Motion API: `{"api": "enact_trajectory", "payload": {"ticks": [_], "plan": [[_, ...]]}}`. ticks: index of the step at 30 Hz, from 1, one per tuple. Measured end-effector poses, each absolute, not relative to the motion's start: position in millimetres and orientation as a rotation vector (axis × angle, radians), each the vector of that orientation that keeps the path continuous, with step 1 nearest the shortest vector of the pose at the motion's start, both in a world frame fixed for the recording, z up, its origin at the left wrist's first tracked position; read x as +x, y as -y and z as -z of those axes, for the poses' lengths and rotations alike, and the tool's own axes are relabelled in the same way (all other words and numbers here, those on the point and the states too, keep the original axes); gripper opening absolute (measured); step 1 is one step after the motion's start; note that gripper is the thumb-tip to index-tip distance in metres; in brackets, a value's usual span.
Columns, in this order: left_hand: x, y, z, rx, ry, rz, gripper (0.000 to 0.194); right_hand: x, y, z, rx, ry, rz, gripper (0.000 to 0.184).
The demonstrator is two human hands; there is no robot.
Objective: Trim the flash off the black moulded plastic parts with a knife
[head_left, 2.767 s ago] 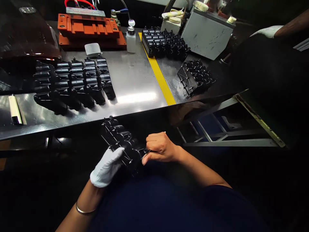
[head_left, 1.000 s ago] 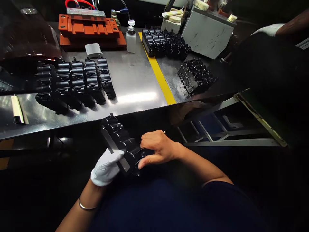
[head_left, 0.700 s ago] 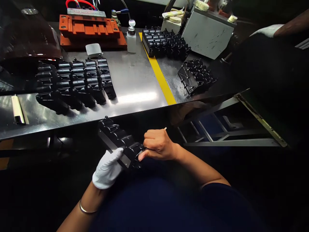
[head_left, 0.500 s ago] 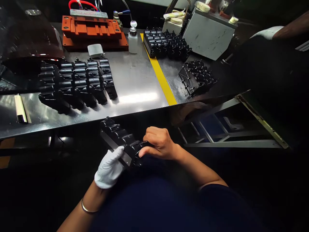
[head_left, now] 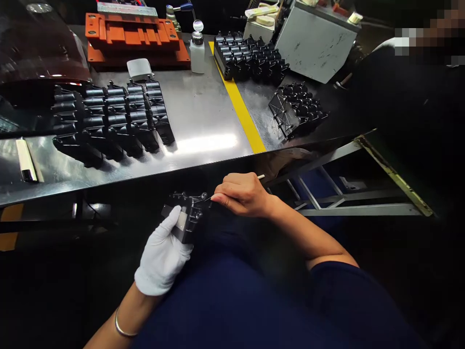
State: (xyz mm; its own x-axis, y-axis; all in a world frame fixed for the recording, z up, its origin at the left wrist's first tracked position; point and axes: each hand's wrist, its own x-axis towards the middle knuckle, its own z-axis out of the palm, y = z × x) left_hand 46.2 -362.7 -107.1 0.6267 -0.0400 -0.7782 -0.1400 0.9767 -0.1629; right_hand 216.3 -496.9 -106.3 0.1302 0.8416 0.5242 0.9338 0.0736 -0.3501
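My left hand (head_left: 163, 249), in a white glove, grips a black plastic part (head_left: 187, 220) with ribs and small round lugs. The thumb presses on its flat side, and one end faces me. My bare right hand (head_left: 241, 194) is closed around a slim tool (head_left: 260, 177) whose pale end sticks out behind the knuckles. A thin dark tip points from the fingers toward the lugs at the part's upper right; whether it touches them I cannot tell. The fist hides most of the tool.
Black parts stand in rows on the metal bench, at left (head_left: 109, 118), back (head_left: 250, 58) and right (head_left: 298, 109). An orange fixture (head_left: 134, 43), a pump bottle (head_left: 197, 53), a grey box (head_left: 317, 41) and a pale-handled object (head_left: 26, 160) are there too. Another person's arm (head_left: 428, 41) shows at right.
The black part has turned so its end faces me. My right hand has moved up and away from it, exposing the tool's pale end. The view has shifted slightly.
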Motion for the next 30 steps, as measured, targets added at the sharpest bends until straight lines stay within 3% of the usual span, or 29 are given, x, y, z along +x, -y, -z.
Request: {"api": "enact_trajectory", "payload": {"ticks": [9, 14, 22, 28, 30], "plan": [[47, 366, 102, -0.243, -0.921, -0.048, 0.034, 222, 493, 104, -1.731, 1.773, 0.205, 0.036], [49, 369, 99, -0.271, -0.951, -0.041, 0.032, 229, 494, 100, -1.696, 1.828, 0.059, 0.037], [47, 377, 109, -0.19, -0.905, 0.079, 0.03, 244, 505, 95, -1.569, 1.82, -0.563, 0.039], [47, 374, 114, -0.215, -0.831, 0.123, 0.032, 257, 512, 97, -1.288, 1.657, -1.452, 0.045], [47, 368, 112, -0.228, -0.831, 0.019, 0.036, 256, 513, 100, -1.335, 1.507, -1.388, 0.047]]}}
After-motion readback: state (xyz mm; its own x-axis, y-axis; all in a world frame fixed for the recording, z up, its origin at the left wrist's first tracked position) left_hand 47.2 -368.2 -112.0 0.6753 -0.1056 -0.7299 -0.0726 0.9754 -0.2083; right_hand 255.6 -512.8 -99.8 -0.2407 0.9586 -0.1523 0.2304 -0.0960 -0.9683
